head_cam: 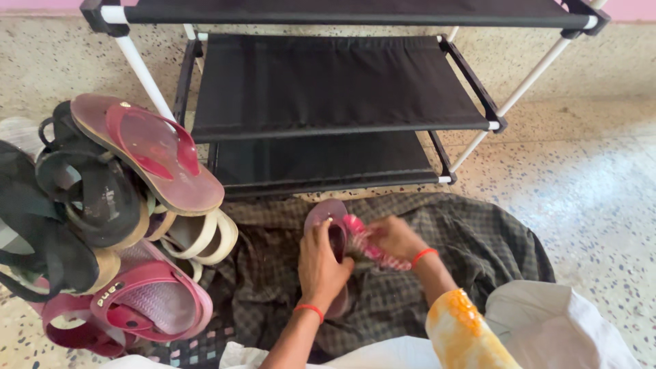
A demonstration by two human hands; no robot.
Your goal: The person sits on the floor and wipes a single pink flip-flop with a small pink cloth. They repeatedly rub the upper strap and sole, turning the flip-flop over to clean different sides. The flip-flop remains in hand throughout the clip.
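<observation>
While the left hand (pixel 321 263) grips a maroon sandal (pixel 333 217) at lower centre of the frame, fingers wrapped over its sole, the right hand (pixel 395 237) presses a pink cloth (pixel 372 247) against it, fingers closed on the fabric. Both sit over a checked cloth (pixel 471 239) on the floor. Risk, as a judgement: the sandal could twist out if the rubbing pushes sideways, since only one hand pins it. At left, the shoe pile (pixel 102 205) stacks high and leans, so a nudged elbow could topple it. Open floor (pixel 588 178) lies right; the rack (pixel 328 89) shelves above sit bare.
</observation>
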